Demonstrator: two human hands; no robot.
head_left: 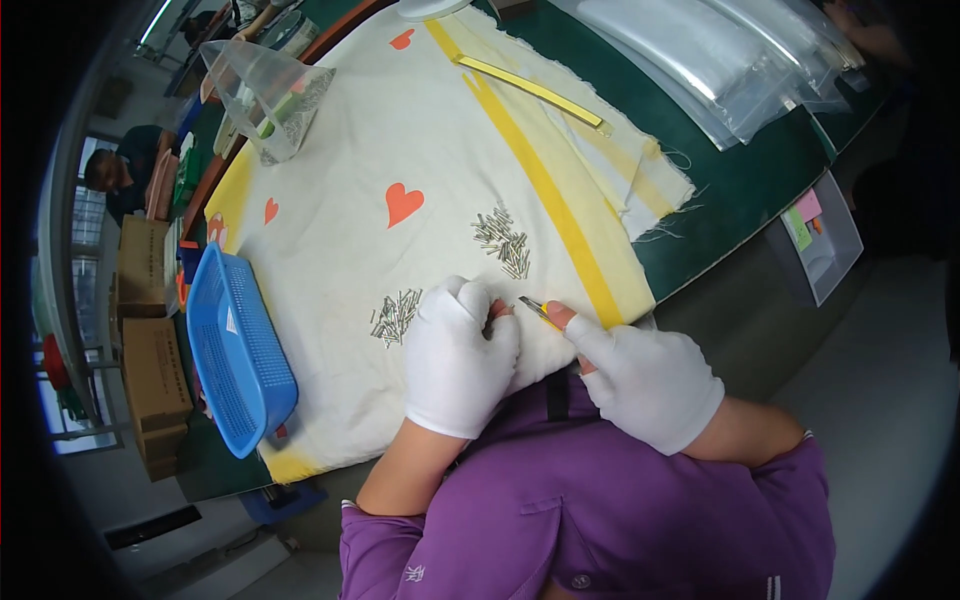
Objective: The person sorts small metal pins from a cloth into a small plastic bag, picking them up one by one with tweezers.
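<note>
My left hand [455,350], in a white glove with bare fingertips, is closed in a pinch over the near part of a white cloth [340,220]. A tiny bit shows at its fingertips, too small to make out. Gloved the same way, my right hand [655,385] grips a yellow utility knife [540,311], whose blade points toward the left fingertips without touching them. Beside the left hand lies a pile of small metal pins [395,318]. A second pile of pins [502,242] rests farther off, beyond both hands.
At the left stands a blue plastic basket [240,340]. A clear container with small metal pieces [270,115] is at the far left. A yellow strip [535,92] lies on folded cloth. Plastic bags [690,50] cover the far right; a grey drawer [835,255] juts out below. Another person [135,165] is at far left.
</note>
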